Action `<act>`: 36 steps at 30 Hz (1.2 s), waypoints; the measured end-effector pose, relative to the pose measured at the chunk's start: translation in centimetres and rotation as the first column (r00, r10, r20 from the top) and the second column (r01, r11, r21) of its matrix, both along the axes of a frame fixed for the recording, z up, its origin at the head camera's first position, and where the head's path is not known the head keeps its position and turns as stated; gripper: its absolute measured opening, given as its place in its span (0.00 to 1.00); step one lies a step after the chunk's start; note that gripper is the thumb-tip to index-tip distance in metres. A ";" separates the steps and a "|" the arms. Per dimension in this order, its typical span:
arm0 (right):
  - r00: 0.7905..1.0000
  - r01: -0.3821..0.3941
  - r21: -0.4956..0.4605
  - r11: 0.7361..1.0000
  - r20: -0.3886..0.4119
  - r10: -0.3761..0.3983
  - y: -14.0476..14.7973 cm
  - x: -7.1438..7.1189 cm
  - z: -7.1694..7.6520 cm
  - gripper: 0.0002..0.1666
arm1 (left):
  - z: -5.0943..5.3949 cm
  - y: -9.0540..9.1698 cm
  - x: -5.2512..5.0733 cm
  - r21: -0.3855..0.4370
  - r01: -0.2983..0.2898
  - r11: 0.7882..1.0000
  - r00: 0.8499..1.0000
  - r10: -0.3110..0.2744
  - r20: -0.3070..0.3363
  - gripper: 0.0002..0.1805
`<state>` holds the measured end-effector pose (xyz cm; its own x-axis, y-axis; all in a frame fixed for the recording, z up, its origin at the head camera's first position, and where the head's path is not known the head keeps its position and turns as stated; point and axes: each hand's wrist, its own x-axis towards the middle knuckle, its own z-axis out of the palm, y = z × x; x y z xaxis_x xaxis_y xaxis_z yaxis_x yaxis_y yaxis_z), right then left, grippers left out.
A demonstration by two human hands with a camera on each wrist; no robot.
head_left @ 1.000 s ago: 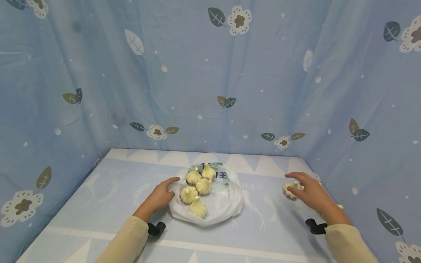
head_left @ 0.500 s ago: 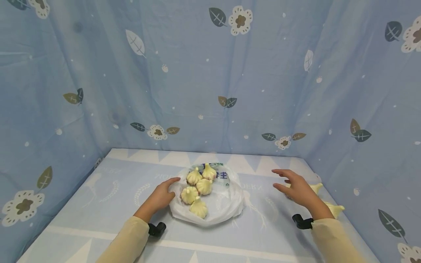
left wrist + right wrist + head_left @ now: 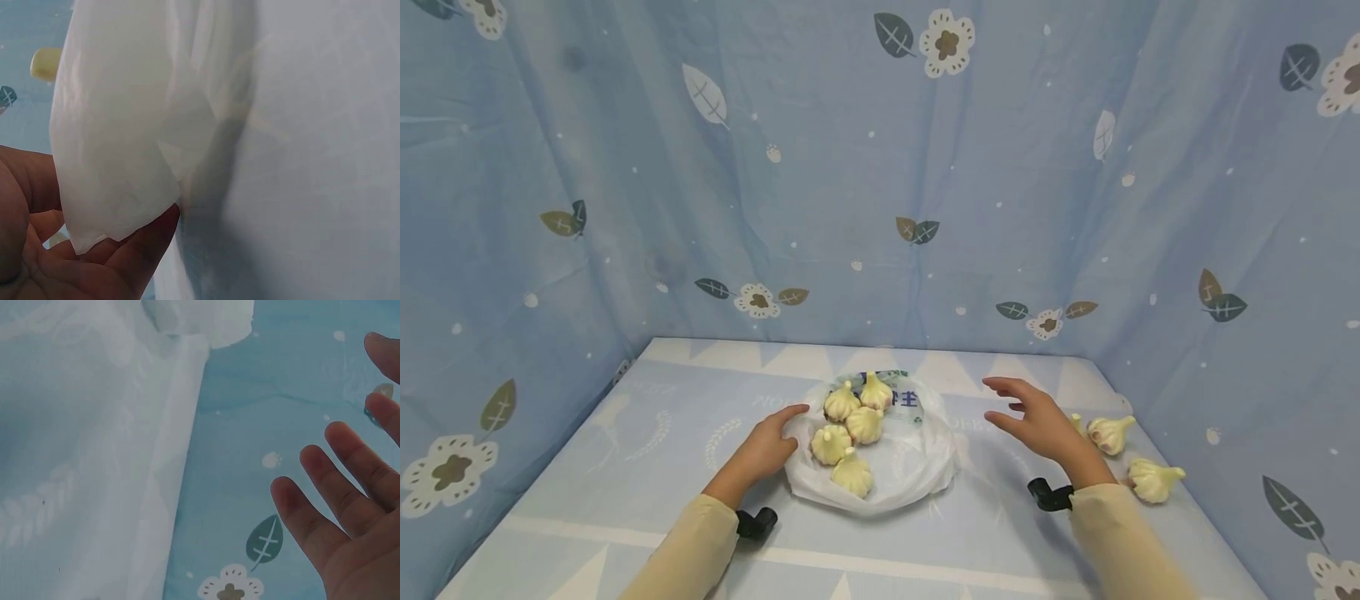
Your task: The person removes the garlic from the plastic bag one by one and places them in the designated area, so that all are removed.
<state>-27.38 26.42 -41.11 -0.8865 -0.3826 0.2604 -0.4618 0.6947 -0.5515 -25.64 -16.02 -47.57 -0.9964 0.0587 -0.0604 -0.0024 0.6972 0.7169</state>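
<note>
The left hand (image 3: 765, 450) pinches the thin white plastic bag (image 3: 942, 467) on the pale blue patterned desk (image 3: 617, 500), the right hand (image 3: 1037, 425) is empty, fingers spread, and the yellowish garlic bulbs (image 3: 864, 425) inside might roll out should the limp rim sag.

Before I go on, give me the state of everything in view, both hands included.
White plastic bag: open, mouth up
Five garlic bulbs in the bag: whole, clustered toward its left
Two garlic bulbs at far right: whole, tipped over, outside the bag
Third outside bulb: mostly hidden behind the right hand
Left hand: at the bag's left rim; firmness of grip unclear
Right hand: open, holding nothing
Curtain: hanging
</note>
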 end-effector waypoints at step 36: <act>1.000 -0.020 -0.085 0.996 -0.023 0.018 -8.3 -0.9 -0.8 0.26 | -0.3 -0.1 0.2 0.016 -0.001 1.000 1.000 0.000 0.004 0.34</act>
<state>-28.30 18.15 -41.89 -0.8728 -0.3749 0.3126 -0.4875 0.6363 -0.5979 -25.46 -16.08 -47.84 -0.9963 0.0592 -0.0630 -0.0053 0.6854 0.7281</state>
